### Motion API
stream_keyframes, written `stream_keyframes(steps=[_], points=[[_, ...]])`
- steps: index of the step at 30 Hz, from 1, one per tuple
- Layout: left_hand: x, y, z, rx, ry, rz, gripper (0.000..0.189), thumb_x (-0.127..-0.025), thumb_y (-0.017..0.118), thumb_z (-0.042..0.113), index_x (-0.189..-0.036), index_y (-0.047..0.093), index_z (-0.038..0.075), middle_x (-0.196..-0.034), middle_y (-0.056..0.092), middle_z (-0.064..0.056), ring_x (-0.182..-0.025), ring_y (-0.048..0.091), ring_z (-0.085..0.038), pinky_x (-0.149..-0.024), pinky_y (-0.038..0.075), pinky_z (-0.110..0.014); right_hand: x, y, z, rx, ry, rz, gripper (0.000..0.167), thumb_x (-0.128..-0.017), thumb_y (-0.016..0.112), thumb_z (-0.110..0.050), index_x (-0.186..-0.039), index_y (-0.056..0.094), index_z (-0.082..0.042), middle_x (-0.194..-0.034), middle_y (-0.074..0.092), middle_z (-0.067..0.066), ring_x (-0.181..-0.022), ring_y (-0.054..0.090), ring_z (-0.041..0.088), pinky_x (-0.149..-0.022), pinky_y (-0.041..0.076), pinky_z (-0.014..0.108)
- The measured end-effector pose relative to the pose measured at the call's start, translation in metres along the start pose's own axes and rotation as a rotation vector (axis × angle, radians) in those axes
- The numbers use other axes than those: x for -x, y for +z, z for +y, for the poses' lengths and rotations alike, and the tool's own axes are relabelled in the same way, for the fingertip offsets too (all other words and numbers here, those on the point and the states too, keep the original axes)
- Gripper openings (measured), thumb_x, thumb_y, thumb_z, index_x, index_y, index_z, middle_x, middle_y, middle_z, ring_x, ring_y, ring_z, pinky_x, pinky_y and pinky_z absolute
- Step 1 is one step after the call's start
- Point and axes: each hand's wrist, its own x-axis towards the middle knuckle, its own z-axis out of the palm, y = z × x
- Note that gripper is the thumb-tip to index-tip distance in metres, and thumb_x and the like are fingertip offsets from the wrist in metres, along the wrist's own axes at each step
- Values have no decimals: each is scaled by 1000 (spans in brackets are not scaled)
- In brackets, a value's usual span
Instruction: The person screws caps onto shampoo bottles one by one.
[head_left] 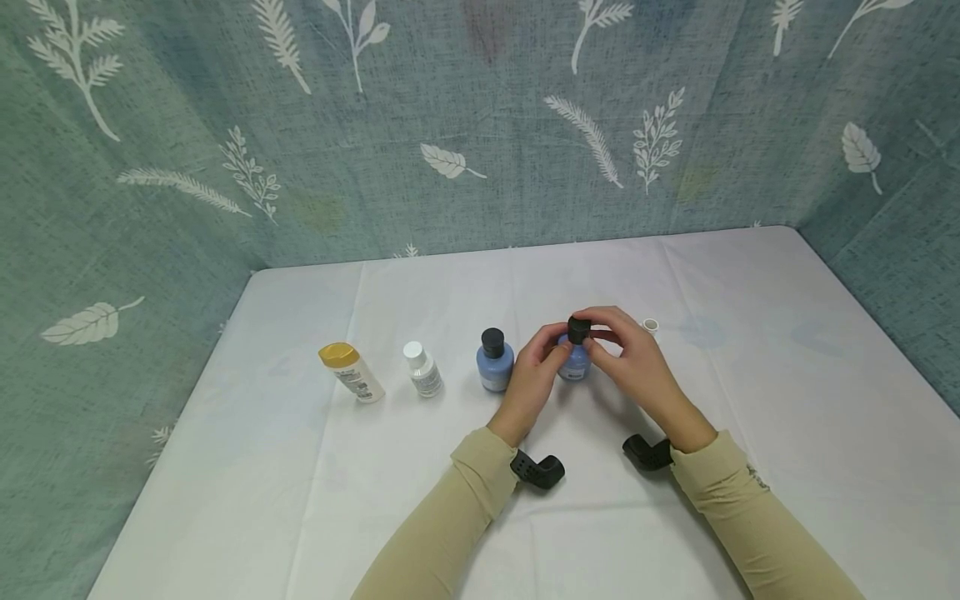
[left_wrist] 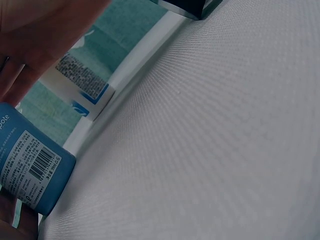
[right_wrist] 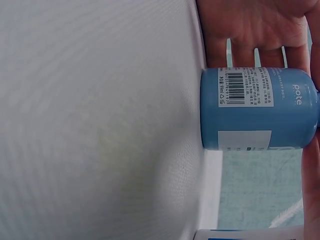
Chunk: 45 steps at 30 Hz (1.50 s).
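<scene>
At the black cap [head_left: 579, 328] of the blue bottle [head_left: 574, 365], the right hand [head_left: 633, 358] is bent into a pinch, thumb and forefinger gripping the cap. The left hand [head_left: 528, 367] is curled round the bottle's upper body, thumb toward the near side, apparently steadying it. The blue bottle stands upright on the counter [head_left: 405, 483]; its cap appears seated at the neck. Whether the thread is loosened or tight cannot be determined. Status, as judged: work on this cap is under way, not complete, since both hands are engaged. Just left of the blue bottle, a second blue bottle [head_left: 495, 367] stands capped; farther left stand a white-capped bottle [head_left: 423, 371] and, beyond it, a yellow-capped bottle [head_left: 352, 372]. All three are capped and ungripped; whether any is finished or awaiting attention cannot be established. Right of the blue bottle, behind the right hand, a small white item [head_left: 650, 326] with a ring-shaped top is partly hidden; identity and status unconfirmed.
</scene>
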Motion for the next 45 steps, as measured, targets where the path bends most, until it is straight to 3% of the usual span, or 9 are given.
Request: stream_keyframes(steps=[18,37,45], points=[[-1,0,-2,11,3,-10,27,-93,47,19,-119,53,17,-120,53,7,-113,46,-6,-96,34,-32,0,0,3,-17,-15,7,34,-81,60,5,-114,54,1,-112,51,13,-106,48,21,-86,43,40],[0,0,-1,8,8,-12,28,-93,46,18,-120,53,17,-121,52,6,-113,46,-7,-96,34,-32,0,0,-4,39,15,14,36,-81,62,0,-116,54,-1,-112,49,14,-104,49,22,-86,43,40],[-1,1,-2,7,6,0,27,-92,47,18,-119,53,18,-119,53,8,-110,48,-6,-95,35,-32,0,-1,-2,-3,19,-6,33,-84,57,3,-117,53,1,-115,52,12,-109,48,21,-89,41,40]])
